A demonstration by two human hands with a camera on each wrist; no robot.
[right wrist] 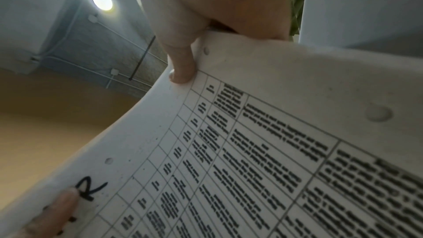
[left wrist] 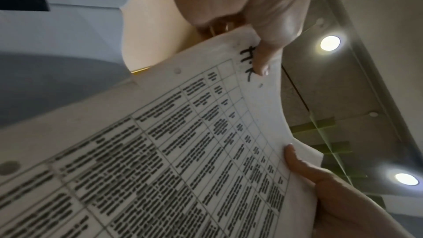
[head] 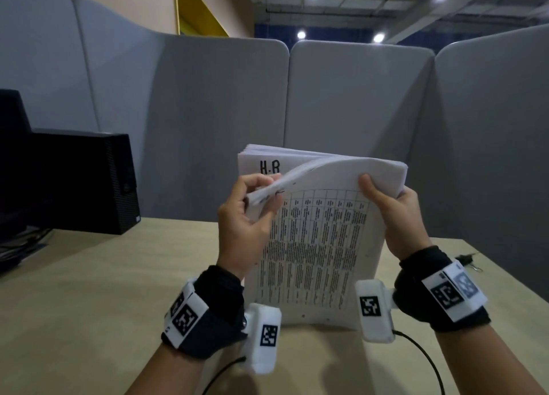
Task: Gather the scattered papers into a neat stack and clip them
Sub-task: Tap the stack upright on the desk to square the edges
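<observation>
A stack of white papers [head: 315,246] printed with a table stands upright, its lower edge on the wooden desk [head: 89,290]. My left hand [head: 264,198] pinches the top left corner of the front sheets and curls them toward me, which uncovers a sheet marked "H.R" behind. My right hand [head: 383,195] grips the stack's top right corner, thumb in front, fingers hidden behind. In the left wrist view the paper [left wrist: 183,151] fills the frame under my left thumb [left wrist: 263,57]. In the right wrist view my right thumb [right wrist: 181,64] presses the paper [right wrist: 251,151]. A black binder clip [head: 471,261] lies on the desk at far right.
A black computer case [head: 89,183] stands at the desk's back left, with cables [head: 23,243] beside it. Grey partition panels [head: 356,97] wall in the desk at the back and both sides. Cords trail from the wrist cameras over the near desk edge.
</observation>
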